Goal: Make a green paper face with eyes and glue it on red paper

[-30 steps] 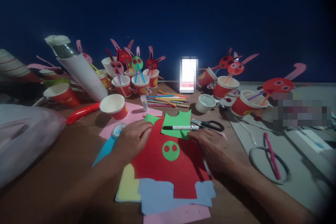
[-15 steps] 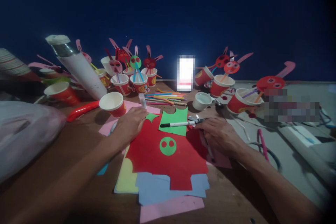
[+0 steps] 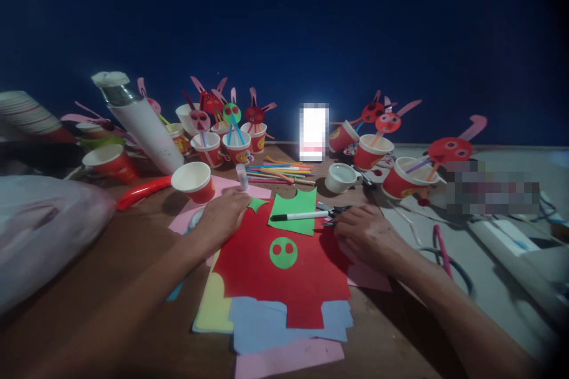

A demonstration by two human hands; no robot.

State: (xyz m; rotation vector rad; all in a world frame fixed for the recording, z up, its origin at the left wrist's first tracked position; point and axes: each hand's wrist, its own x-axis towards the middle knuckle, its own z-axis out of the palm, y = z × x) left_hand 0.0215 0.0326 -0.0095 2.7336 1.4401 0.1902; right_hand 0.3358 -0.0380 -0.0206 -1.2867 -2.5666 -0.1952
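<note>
My left hand (image 3: pixel 226 213) rests at the left edge of the red paper (image 3: pixel 249 275), its fingers extended beside a small green scrap (image 3: pixel 258 205). At the right edge of the red paper, my right hand (image 3: pixel 367 231) has its fingers curled down. What lies under them is hidden. Metal blades, apparently of scissors (image 3: pixel 329 223), show just left of those fingers. A black-and-white marker (image 3: pixel 300 215) lies across a cut green sheet (image 3: pixel 293 227). Below it, a green paper circle (image 3: pixel 283 253) with two round holes sits on the red paper.
Yellow (image 3: pixel 213 302) and blue paper (image 3: pixel 253 325) stick out underneath. A paper cup (image 3: pixel 193 180), glue stick (image 3: pixel 242 177), coloured sticks (image 3: pixel 280 173) and a water cup (image 3: pixel 341 177) stand behind. Several cups with paper animal heads line the back. A plastic bag (image 3: pixel 48 237) lies left.
The camera view has shifted slightly. My right hand has moved slightly nearer to me and now covers a dark pen-like thing seen beneath it before. My left hand stays by the green scrap.
</note>
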